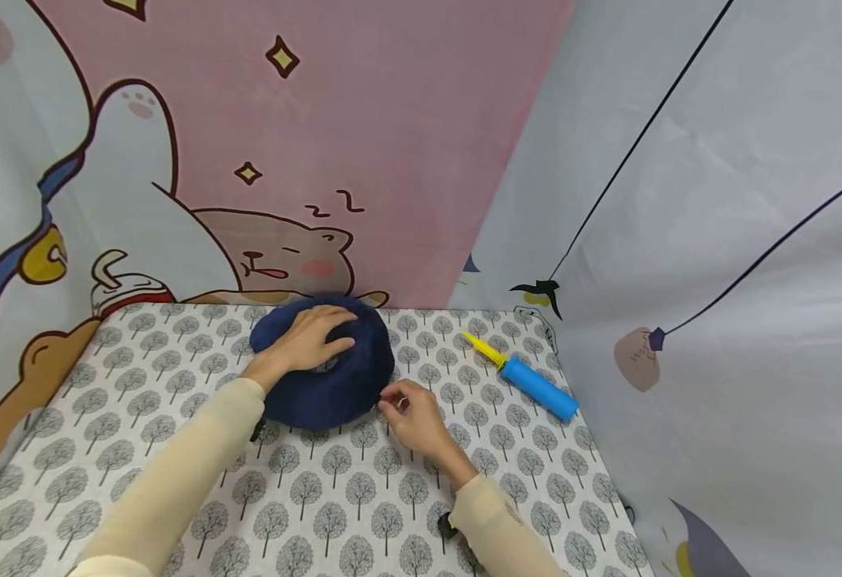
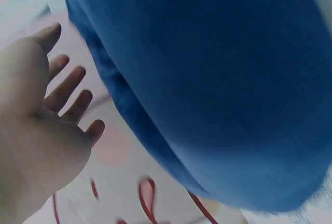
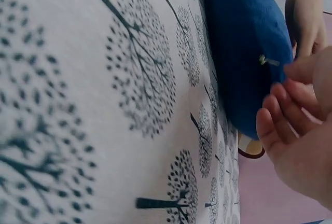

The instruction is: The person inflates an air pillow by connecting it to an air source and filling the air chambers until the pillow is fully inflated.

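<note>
A dark blue, plush-looking neck pillow [image 1: 312, 407] lies on the tree-patterned cloth, its curved side facing right. My left hand [image 1: 308, 336] reaches over the pillow's middle with fingers extended; in the left wrist view, the left hand [image 2: 49, 110] spreads its fingers beside the blue fabric [image 2: 207, 79]. At the pillow's right edge is my right hand [image 1: 415, 417], thumb and forefinger bent toward each other. A small clear valve [image 3: 263, 59] sticks out of the pillow's side in the right wrist view, just before the fingertips of the right hand [image 3: 298, 115].
To the right on the cloth lies a hand pump with a blue barrel [image 1: 539, 389] and a yellow nozzle [image 1: 484, 349]. A pink cartoon-printed curtain [image 1: 406, 144] rises behind the table, and a pale curtain [image 1: 716, 264] borders its right side.
</note>
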Demonstrator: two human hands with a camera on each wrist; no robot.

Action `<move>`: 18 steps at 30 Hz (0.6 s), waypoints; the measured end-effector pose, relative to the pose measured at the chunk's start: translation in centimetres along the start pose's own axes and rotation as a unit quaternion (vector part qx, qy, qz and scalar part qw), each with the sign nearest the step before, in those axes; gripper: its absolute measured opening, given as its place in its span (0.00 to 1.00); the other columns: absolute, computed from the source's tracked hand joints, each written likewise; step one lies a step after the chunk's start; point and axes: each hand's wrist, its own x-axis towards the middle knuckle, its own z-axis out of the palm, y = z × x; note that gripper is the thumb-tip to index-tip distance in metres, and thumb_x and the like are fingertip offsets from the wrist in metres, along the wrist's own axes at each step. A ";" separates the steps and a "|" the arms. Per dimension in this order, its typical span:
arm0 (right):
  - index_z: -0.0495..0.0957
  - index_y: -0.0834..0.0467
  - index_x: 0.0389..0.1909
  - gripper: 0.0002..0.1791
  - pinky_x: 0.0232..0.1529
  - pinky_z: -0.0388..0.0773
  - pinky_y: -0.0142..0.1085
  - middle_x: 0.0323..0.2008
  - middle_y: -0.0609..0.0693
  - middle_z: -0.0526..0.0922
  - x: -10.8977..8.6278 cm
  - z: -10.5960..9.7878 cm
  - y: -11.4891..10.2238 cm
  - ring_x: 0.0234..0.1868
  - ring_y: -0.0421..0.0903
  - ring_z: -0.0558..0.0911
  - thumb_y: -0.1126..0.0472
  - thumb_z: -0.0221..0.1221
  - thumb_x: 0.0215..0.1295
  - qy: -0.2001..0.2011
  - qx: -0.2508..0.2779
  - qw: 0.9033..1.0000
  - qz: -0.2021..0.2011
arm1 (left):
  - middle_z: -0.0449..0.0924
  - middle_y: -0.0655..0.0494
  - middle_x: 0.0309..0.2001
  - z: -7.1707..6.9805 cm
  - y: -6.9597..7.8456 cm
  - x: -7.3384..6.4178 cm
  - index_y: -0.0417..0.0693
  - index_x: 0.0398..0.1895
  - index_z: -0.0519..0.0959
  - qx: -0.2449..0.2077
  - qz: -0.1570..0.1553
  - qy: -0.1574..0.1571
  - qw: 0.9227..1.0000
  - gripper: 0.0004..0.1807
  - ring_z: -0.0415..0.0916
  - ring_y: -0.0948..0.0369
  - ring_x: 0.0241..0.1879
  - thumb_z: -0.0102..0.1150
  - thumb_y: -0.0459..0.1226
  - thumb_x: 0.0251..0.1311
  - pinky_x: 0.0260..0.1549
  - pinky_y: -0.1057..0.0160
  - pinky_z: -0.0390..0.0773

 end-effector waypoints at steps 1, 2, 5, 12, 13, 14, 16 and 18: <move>0.89 0.64 0.50 0.07 0.42 0.88 0.38 0.44 0.55 0.90 -0.1 0.1 -0.1 0.40 0.48 0.88 0.67 0.71 0.76 0.014 0.000 1.000 0.001 | 0.72 0.34 0.82 -0.4 -0.7 -0.4 0.41 0.82 0.75 0.002 -0.008 0.011 1.000 0.31 0.65 0.32 0.83 0.64 0.45 0.83 0.81 0.22 0.59; 0.89 0.65 0.51 0.08 0.42 0.89 0.38 0.45 0.57 0.90 -0.2 0.2 -0.2 0.40 0.49 0.88 0.67 0.72 0.74 0.028 0.001 1.000 0.005 | 0.71 0.32 0.82 -0.9 -1.3 -0.8 0.40 0.82 0.74 0.003 -0.017 0.021 1.000 0.31 0.65 0.31 0.83 0.64 0.45 0.84 0.81 0.22 0.59; 0.87 0.66 0.55 0.13 0.42 0.89 0.38 0.51 0.60 0.88 -0.4 0.7 -0.5 0.41 0.52 0.88 0.67 0.73 0.73 0.053 0.005 0.998 0.024 | 0.70 0.30 0.82 -2.0 -3.6 -2.0 0.37 0.83 0.72 0.005 -0.046 0.045 0.998 0.32 0.63 0.29 0.83 0.62 0.43 0.85 0.82 0.23 0.58; 0.79 0.62 0.71 0.27 0.49 0.91 0.46 0.65 0.59 0.81 -0.7 1.8 -1.2 0.51 0.57 0.87 0.58 0.72 0.76 0.060 -0.012 0.996 0.059 | 0.60 0.25 0.85 -3.5 -7.4 -4.3 0.35 0.86 0.66 -0.028 -0.122 0.044 0.991 0.34 0.60 0.24 0.82 0.58 0.44 0.87 0.78 0.21 0.61; 0.78 0.62 0.72 0.28 0.50 0.91 0.48 0.66 0.60 0.81 -0.7 2.0 -1.3 0.52 0.58 0.88 0.57 0.71 0.77 0.063 -0.015 0.996 0.056 | 0.59 0.25 0.85 -3.5 -7.9 -4.5 0.34 0.86 0.66 -0.036 -0.129 0.043 0.990 0.35 0.60 0.24 0.82 0.58 0.45 0.87 0.78 0.20 0.61; 0.77 0.63 0.72 0.29 0.51 0.91 0.49 0.66 0.60 0.81 -0.6 2.1 -1.5 0.53 0.59 0.88 0.56 0.71 0.77 0.065 -0.016 0.996 0.056 | 0.59 0.24 0.85 -3.4 -8.4 -4.7 0.34 0.86 0.66 -0.041 -0.132 0.043 0.990 0.35 0.60 0.23 0.81 0.57 0.45 0.87 0.77 0.20 0.62; 0.77 0.64 0.72 0.30 0.50 0.90 0.50 0.66 0.62 0.80 -0.5 2.6 -1.6 0.52 0.59 0.88 0.55 0.71 0.77 0.075 -0.017 0.996 0.052 | 0.60 0.23 0.85 -2.9 -9.4 -5.0 0.34 0.86 0.66 -0.055 -0.136 0.043 0.988 0.36 0.60 0.21 0.80 0.57 0.48 0.87 0.77 0.19 0.62; 0.77 0.65 0.72 0.30 0.49 0.90 0.49 0.65 0.62 0.81 -0.5 2.9 -1.8 0.51 0.59 0.87 0.55 0.72 0.77 0.084 -0.017 0.995 0.055 | 0.61 0.24 0.85 -2.0 -11.1 -5.2 0.37 0.86 0.66 -0.061 -0.134 0.049 0.988 0.39 0.61 0.22 0.80 0.56 0.54 0.86 0.76 0.19 0.62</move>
